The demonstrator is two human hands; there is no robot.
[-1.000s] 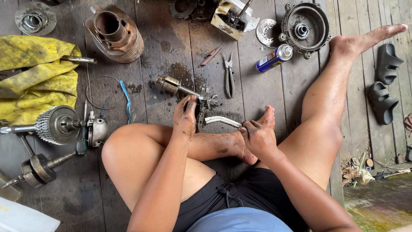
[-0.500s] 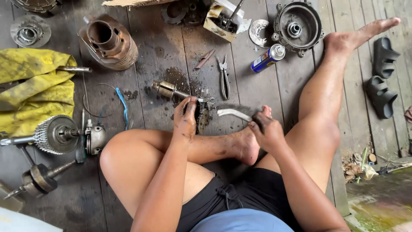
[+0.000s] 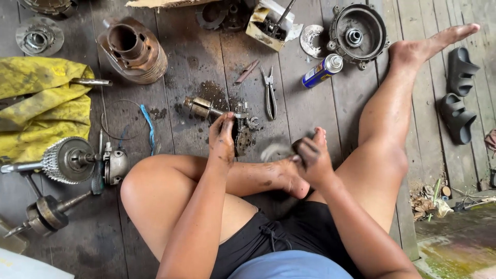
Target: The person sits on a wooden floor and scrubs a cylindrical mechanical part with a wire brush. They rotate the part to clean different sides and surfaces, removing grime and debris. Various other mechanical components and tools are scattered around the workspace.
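grey, oil-stained floor planks [image 3: 206, 67] carry everything here, and a person sits on them with one leg folded and the other stretched toward the floor's upper right corner. the left hand [image 3: 222, 140] presses down with grimy fingertips on a small metal shaft assembly [image 3: 217, 111], which lies on a dark greasy patch near the middle of the floor, its brass-coloured end pointing toward the upper left; the fingers pinch its near end, so this grip is grasping the part. the right hand [image 3: 310, 157] is clenched around a tool handle [image 3: 276, 151] that is smeared by motion blur, so what kind of tool it is cannot be told; it sits just right of the shaft assembly, above the folded foot. a pair of pliers [image 3: 268, 93] lies just beyond the assembly, with a blue and yellow spray can [image 3: 321, 71] further right and a round dark engine cover [image 3: 357, 33] near the upper edge. toward the upper left stands a rusty finned cylinder [image 3: 133, 50], and a yellow cloth [image 3: 41, 108] lies crumpled at the left edge. below it rests a toothed gear on a shaft [image 3: 67, 160]. two black sandals [image 3: 457, 93] sit at the right edge.
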